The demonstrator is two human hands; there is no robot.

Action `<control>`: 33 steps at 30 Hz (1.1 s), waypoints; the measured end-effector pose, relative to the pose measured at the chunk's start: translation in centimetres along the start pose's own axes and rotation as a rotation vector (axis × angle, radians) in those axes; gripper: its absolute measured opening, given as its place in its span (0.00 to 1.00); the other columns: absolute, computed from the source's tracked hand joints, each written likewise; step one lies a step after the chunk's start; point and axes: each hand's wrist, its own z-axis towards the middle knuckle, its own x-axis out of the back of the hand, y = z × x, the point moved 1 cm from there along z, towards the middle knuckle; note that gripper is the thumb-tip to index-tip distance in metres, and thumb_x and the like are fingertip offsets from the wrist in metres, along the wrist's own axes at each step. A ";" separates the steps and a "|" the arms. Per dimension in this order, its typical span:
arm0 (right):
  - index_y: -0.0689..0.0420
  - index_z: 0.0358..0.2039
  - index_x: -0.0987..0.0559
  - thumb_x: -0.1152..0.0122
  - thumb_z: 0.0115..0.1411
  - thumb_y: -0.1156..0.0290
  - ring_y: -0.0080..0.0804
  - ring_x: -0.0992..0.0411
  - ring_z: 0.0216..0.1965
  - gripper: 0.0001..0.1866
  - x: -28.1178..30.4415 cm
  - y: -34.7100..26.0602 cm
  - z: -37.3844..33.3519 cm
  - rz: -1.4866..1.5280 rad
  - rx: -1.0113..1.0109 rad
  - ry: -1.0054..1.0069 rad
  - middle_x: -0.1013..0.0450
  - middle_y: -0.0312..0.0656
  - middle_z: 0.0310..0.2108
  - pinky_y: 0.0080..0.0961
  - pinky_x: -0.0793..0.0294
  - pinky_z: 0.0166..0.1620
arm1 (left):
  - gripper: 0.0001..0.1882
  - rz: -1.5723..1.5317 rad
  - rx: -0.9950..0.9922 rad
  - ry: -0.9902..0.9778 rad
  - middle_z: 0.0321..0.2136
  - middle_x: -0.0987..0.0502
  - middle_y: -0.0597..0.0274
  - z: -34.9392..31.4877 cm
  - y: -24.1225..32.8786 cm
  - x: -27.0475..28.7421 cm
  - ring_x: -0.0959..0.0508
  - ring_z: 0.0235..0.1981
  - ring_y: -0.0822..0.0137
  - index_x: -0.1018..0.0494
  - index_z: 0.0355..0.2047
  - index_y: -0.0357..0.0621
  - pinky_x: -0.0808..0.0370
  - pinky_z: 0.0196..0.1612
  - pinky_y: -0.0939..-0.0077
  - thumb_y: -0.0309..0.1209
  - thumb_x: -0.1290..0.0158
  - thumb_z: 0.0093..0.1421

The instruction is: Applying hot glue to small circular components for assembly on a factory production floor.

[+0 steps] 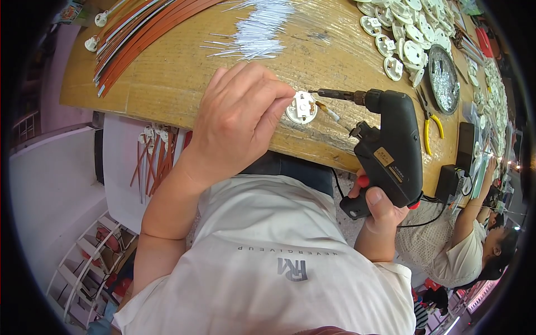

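Note:
My right hand [381, 207] is wrapped around the handle of a black soldering gun [397, 139] with red buttons. Its thin tip points left and reaches the upper edge of a small round white plastic part [302, 108] with metal contacts, lying on the table. My left hand [240, 114] is closed in a pinch at that part's upper left edge; whatever the fingertips hold is hidden. A short whitish and brown stick [328, 111] lies just right of the part.
Beyond my hands lie white wires [259, 30] and long orange-brown strips [145, 33] on the wooden table [162, 72]. At right are heaped white round parts [413, 33], a dark dish [444, 78], yellow-handled pliers [429, 125] and a black box [451, 181]. Another person [446, 245] works there.

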 end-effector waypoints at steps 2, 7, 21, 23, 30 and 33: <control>0.66 0.43 0.21 0.30 0.49 0.66 0.25 0.25 0.30 0.23 0.0 -0.1 0.1 -0.004 -0.004 -0.003 0.22 0.39 0.29 0.20 0.27 0.35 | 0.06 -0.003 0.000 0.003 0.30 0.22 0.61 0.0 0.0 0.0 0.25 0.30 0.62 0.22 0.34 0.40 0.34 0.36 0.70 0.21 0.38 0.57; 0.65 0.42 0.21 0.29 0.48 0.64 0.25 0.26 0.29 0.23 -0.1 -0.2 0.2 0.003 -0.010 -0.002 0.22 0.38 0.28 0.20 0.27 0.34 | 0.05 0.004 -0.001 -0.003 0.30 0.22 0.61 0.1 0.0 0.1 0.25 0.30 0.61 0.22 0.34 0.40 0.33 0.37 0.70 0.21 0.38 0.57; 0.70 0.46 0.25 0.32 0.52 0.68 0.33 0.25 0.24 0.24 0.1 0.4 0.2 0.140 0.037 -0.016 0.23 0.51 0.34 0.26 0.22 0.26 | 0.25 -0.059 0.025 -0.043 0.37 0.20 0.62 0.3 1.0 0.6 0.24 0.34 0.62 0.24 0.49 0.42 0.32 0.39 0.71 0.29 0.30 0.50; 0.71 0.37 0.23 0.33 0.50 0.65 0.37 0.25 0.20 0.21 0.0 0.4 0.3 0.137 0.055 0.041 0.23 0.56 0.34 0.28 0.22 0.23 | 0.28 -0.042 0.008 -0.053 0.38 0.20 0.62 0.4 1.2 0.4 0.24 0.35 0.63 0.25 0.50 0.43 0.32 0.40 0.71 0.30 0.30 0.49; 0.72 0.40 0.24 0.35 0.51 0.66 0.39 0.25 0.19 0.22 0.4 1.0 0.3 0.201 0.067 0.047 0.23 0.56 0.33 0.30 0.22 0.21 | 0.27 -0.029 0.039 -0.128 0.38 0.20 0.63 -0.3 2.6 0.8 0.24 0.36 0.62 0.25 0.50 0.43 0.34 0.43 0.69 0.29 0.30 0.49; 0.73 0.43 0.25 0.36 0.52 0.64 0.39 0.25 0.19 0.25 0.4 1.2 0.2 0.203 0.092 0.051 0.23 0.56 0.33 0.31 0.21 0.22 | 0.25 -0.019 0.045 -0.107 0.38 0.21 0.60 -0.7 3.2 1.2 0.23 0.38 0.60 0.25 0.48 0.43 0.34 0.44 0.68 0.28 0.31 0.49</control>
